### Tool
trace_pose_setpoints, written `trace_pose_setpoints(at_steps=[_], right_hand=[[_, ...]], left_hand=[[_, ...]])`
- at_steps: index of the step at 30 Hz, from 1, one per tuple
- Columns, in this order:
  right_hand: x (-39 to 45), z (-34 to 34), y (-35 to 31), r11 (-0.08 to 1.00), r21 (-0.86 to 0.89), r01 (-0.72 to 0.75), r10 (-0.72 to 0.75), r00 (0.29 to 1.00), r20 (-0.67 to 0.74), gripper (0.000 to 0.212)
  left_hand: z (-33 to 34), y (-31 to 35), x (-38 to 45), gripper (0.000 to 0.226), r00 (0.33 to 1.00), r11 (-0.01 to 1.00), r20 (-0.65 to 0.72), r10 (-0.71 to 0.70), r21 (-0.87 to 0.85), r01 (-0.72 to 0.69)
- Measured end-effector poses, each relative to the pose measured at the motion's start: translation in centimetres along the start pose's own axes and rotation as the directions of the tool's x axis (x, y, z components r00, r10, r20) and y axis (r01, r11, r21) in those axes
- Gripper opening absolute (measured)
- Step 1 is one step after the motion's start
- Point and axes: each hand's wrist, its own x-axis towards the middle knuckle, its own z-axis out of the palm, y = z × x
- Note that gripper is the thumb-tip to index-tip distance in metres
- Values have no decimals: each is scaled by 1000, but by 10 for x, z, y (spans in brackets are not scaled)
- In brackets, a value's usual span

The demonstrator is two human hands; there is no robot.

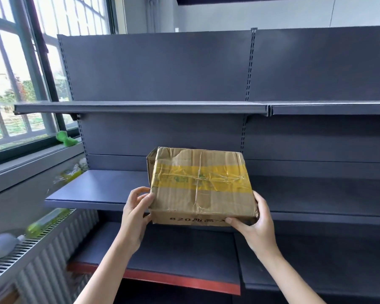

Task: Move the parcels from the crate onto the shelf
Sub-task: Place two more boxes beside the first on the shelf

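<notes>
Worn brown cardboard parcel [201, 185], banded with yellow tape and clear tape, is held between both hands in front of the dark grey metal shelving unit [162, 69]. Its far end is over the middle shelf board [92, 187]; its near end overhangs the front edge. Cannot tell whether the bottom touches the board. Black print on the near face, partly legible ("820").

Left hand [136, 213]: fingers curled round the parcel's near-left corner, thumb on the left side face, holding it.
Right hand [255, 227]: thumb across the near face at the bottom, fingers wrapped over the near-right corner, holding it.

A second, smaller cardboard box edge [151, 163] shows just behind the parcel's far-left corner, touching or nearly touching; cannot tell which.

Upper shelf board [140, 107] sits above the parcel. Lower shelf has a red front strip [173, 279], near and below the hands.

Left: window [13, 84], with a green plastic object [66, 138] on the sill. Ribbed white radiator [53, 255] below it, with blurred bottles [46, 220] on top. Crate is out of frame.
</notes>
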Motion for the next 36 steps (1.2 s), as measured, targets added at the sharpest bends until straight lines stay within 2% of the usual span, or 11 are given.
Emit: trace_pose_setpoints(at_steps=[2, 7, 10, 15, 18, 22, 25, 27, 29, 33, 36], right_hand=[[2, 2, 4, 1000, 9, -9, 9, 1000, 1, 82], [4, 5, 21, 998, 37, -51, 50, 998, 27, 79], [8, 6, 33, 992, 34, -125, 122, 990, 74, 75], [19, 12, 48, 947, -31, -321, 320, 925, 204, 72], [29, 18, 45, 930, -116, -348, 367, 890, 271, 78], [40, 27, 27, 931, -140, -339, 365, 892, 267, 73], [50, 36, 4, 943, 8, -333, 320, 914, 250, 70], [57, 42, -9, 887, 204, -415, 358, 896, 264, 69], [59, 47, -16, 802, 330, -498, 436, 865, 246, 60], [56, 50, -11, 773, 379, -508, 526, 848, 65, 56], [52, 45, -4, 755, 430, -494, 547, 837, 1, 55]], left_hand=[[-4, 1, 5, 2, 998, 998, 20, -60, -26, 60], [-12, -10, 12, 50, 971, 977, 105, -214, 6, 214], [-13, -17, 12, 66, 965, 969, 86, -249, 32, 247], [8, -20, 12, 98, 992, 982, -34, -125, 141, 128], [24, -23, 11, 97, 999, 945, -23, 48, 326, -38], [43, -32, 9, 100, 954, 667, 48, 296, 704, -242], [59, -44, 5, 103, 917, 441, 176, 357, 834, -332], [68, -52, 2, 100, 897, 304, 247, 367, 879, -367], [75, -57, -1, 97, 873, 208, 313, 374, 889, -408], [89, -63, -3, 95, 830, 44, 415, 372, 886, -462], [97, -69, -5, 95, 808, -39, 472, 352, 870, -491]])
